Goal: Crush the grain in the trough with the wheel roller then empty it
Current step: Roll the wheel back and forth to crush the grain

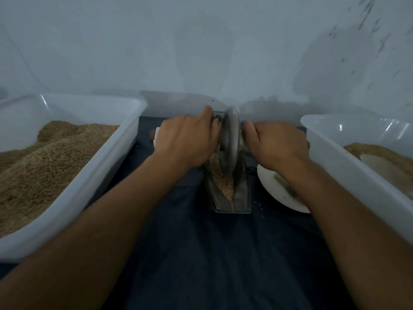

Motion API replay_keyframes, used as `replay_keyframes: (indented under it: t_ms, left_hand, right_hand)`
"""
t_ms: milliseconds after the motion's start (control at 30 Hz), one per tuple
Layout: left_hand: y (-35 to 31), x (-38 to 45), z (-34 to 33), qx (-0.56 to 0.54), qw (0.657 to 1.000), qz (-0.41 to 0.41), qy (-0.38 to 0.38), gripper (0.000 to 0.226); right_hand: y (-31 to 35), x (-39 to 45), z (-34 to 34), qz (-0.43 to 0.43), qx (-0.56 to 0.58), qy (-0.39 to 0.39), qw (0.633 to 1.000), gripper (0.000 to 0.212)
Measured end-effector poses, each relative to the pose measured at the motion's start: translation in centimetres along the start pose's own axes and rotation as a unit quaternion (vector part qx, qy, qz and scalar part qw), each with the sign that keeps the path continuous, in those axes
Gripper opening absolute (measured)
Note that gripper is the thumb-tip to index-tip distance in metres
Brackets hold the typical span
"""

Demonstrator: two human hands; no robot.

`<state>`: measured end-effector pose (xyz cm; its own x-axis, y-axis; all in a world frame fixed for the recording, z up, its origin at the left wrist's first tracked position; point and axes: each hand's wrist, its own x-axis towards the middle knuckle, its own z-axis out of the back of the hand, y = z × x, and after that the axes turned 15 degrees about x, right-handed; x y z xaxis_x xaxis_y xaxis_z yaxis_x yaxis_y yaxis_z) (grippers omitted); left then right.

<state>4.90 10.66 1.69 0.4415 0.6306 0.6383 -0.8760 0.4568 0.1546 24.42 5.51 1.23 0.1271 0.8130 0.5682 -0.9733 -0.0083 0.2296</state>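
Both bare forearms extend forward, converging slightly; the left hand (pixel 186 139) and right hand (pixel 276 144) are palm-down, knuckles up, fingers curled under in a grip.

Dim, bluish and soft throughout, with faint shadows on the wall (pixel 201 52), small glints of glare on the rim of the right tub (pixel 342 127), slight motion blur around the hands, and wide-angle bending of straight edges toward the corners, strongest along the left tub (pixel 73 198).
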Motion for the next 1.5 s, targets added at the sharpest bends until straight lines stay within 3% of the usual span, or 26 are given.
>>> replay_keyframes:
  t_ms: [100, 333, 467, 767, 1033, 1367, 1500]
  left_hand:
    - [0.4, 0.4, 1.0, -0.001, 1.0, 0.006, 0.01, 0.031]
    - [0.3, 0.3, 1.9, -0.019, 0.989, -0.01, 0.144, 0.037]
    - [-0.1, 0.1, 1.7, -0.025, 0.987, -0.015, 0.157, 0.031]
    - [-0.2, -0.4, -0.3, -0.017, 0.989, 0.008, 0.145, 0.029]
    - [-0.5, -0.8, -1.6, 0.016, 0.997, 0.037, 0.07, 0.032]
    - [-0.9, 1.7, -2.1, -0.004, 0.991, 0.041, 0.129, 0.022]
    - [-0.5, 2.6, -3.2, 0.006, 0.986, 0.042, 0.162, 0.039]
  right_hand:
    - [0.1, 0.4, 1.2, -0.007, 0.045, 0.06, 0.997, 0.067]
    - [-0.2, 0.4, 2.2, -0.035, 0.09, 0.234, 0.968, 0.071]
    - [-0.3, 0.4, 2.1, -0.051, 0.097, 0.272, 0.956, 0.077]
    - [0.1, 0.2, 0.9, -0.044, 0.037, 0.213, 0.975, 0.071]
    - [-0.5, 0.1, -0.7, -0.02, -0.017, 0.108, 0.994, 0.074]
    - [-1.8, 2.0, -2.1, -0.065, 0.02, 0.162, 0.984, 0.062]
    - [-1.8, 3.1, -2.7, -0.054, 0.033, 0.145, 0.987, 0.049]
